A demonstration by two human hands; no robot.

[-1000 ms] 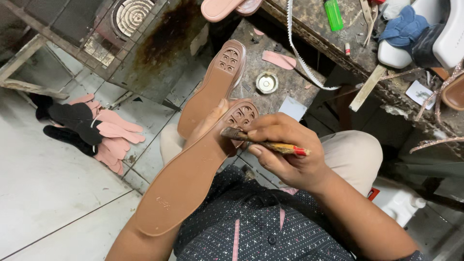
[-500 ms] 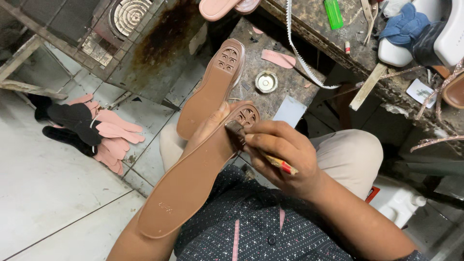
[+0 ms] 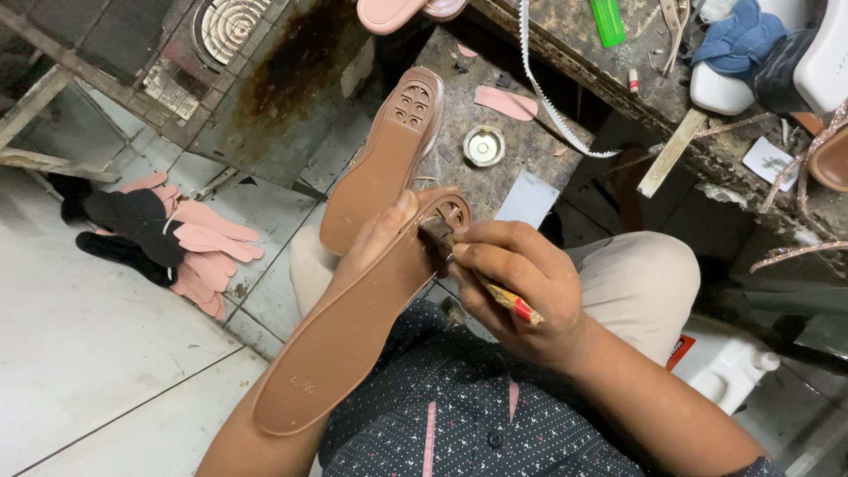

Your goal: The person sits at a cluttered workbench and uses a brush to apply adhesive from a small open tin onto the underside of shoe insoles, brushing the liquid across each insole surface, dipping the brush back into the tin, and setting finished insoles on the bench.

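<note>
Brown shoe sole (image 3: 353, 344) lies along the left forearm, heel end raised and steadied by the left hand (image 3: 382, 237), fingers pressed together beneath it, thumb on its edge. The right hand (image 3: 512, 287) is curled, fingers pinching a brush (image 3: 468, 269) whose dark head touches the sole's heel. A second brown sole (image 3: 384, 163) rests beyond. A small round tin (image 3: 484, 145) sits on the bench (image 3: 530, 155); contents cannot be determined.
</note>
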